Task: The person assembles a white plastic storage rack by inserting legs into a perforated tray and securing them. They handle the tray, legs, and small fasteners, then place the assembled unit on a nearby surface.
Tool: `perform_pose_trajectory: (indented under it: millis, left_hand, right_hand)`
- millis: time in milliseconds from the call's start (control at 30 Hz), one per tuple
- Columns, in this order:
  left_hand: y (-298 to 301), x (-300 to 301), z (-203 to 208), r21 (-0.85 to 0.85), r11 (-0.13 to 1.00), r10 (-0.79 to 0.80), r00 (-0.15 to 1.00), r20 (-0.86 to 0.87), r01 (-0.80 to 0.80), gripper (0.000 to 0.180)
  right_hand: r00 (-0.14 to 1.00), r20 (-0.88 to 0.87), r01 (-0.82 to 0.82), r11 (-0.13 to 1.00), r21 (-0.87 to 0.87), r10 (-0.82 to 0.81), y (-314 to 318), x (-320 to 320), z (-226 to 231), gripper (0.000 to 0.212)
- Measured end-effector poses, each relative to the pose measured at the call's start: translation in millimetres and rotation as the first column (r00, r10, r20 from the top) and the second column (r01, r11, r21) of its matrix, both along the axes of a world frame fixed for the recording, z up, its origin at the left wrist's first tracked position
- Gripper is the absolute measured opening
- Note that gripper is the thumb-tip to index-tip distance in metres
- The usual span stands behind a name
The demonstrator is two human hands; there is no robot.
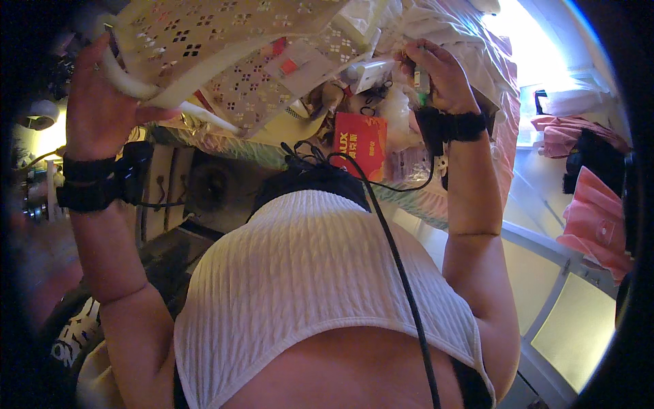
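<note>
At the upper left, my left hand (102, 102) is closed on the white rim of a beige plastic basket (238, 75) with cut-out patterns. The basket lies tilted, its side stretching toward the middle. My right hand (439, 75) is raised above the pile of small things, its fingers curled. A small white and green object (420, 83) shows at its fingers; its kind is unclear. Close by are a crumpled clear plastic bag (395, 112) and a white box (371, 73). A red booklet (360, 145) lies nearer to me.
A patterned cloth with a pale green frilled edge (259, 151) lies under the pile. From my wrist strap, a black cable (395, 252) runs down across my front. Pink garments (593, 218) and a dark cloth (594, 160) are at the right, near a white cabinet (572, 327).
</note>
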State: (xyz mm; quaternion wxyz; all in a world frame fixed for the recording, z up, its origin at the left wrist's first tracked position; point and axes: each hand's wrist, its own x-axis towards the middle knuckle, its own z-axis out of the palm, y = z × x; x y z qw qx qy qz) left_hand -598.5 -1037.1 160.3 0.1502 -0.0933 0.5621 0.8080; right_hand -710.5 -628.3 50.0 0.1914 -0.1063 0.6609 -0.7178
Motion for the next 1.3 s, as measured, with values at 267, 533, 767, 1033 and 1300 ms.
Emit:
perform_pose_trajectory:
  millis: [267,533,767,1033,1300]
  left_hand:
    - [7.8,0.6,-9.5,0.065,0.994,-0.091,0.996,-0.024,0.092,0.062]
    - [14.6,2.2,-2.0,0.055,0.993,-0.098,0.994,-0.044,0.101,0.067]
    - [25.5,-2.9,-9.2,-0.018,0.999,-0.051,0.997,-0.054,0.050,0.066]
    - [27.9,-4.7,-1.7,-0.142,0.989,0.022,0.998,-0.059,-0.030,0.079]
    - [26.1,-2.4,18.2,-0.136,0.988,-0.085,0.995,-0.061,0.076,0.079]
  right_hand:
    - [0.992,-0.028,-0.128,0.978,-0.163,0.125,-32.6,-1.2,8.3,0.018]
    - [0.994,-0.072,-0.083,0.996,-0.016,0.082,-40.8,-17.5,-14.6,0.019]
    - [0.911,-0.388,-0.159,0.987,-0.011,0.142,-37.7,-11.4,2.3,0.028]
    - [0.978,-0.197,-0.027,0.980,0.196,0.066,-46.1,-19.3,-13.6,0.021]
    - [0.562,-0.683,0.361,0.604,0.710,0.467,-69.5,-43.4,-43.0,0.018]
